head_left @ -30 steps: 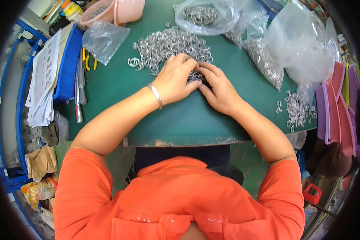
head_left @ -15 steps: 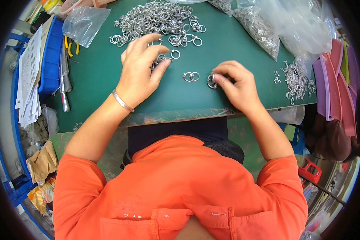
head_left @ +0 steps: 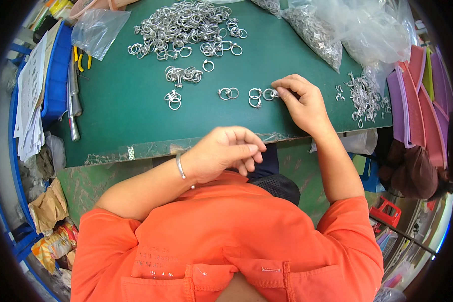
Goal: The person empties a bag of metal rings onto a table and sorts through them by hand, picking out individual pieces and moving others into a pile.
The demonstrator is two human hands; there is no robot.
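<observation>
Two hands at a green worktable (head_left: 121, 126) strewn with metal rings. The right hand (head_left: 303, 103) reaches over the tabletop, its thumb and index finger clamped on a silver-coloured ring (head_left: 266, 94) that lies near the front edge. The left hand (head_left: 226, 152), with a bangle (head_left: 180, 166) at its wrist, hangs before the torso at the table's front edge, fingers loosely bent and slightly apart. Just left of the held ring is a close pair of rings (head_left: 255, 98), and farther left a second, overlapping pair (head_left: 228, 93). Beyond these, toward the left, are a single ring (head_left: 205, 62), a small cluster (head_left: 184, 75) and, nearer the person, a smaller cluster (head_left: 173, 95). The main heap of rings (head_left: 186, 25) occupies the far side of the table. At right, a scatter of small metal pieces (head_left: 366, 98) lies beside a filled clear bag (head_left: 317, 40); at left stands a blue bin (head_left: 58, 70), with yellow-handled pliers (head_left: 79, 61) just beside it.
</observation>
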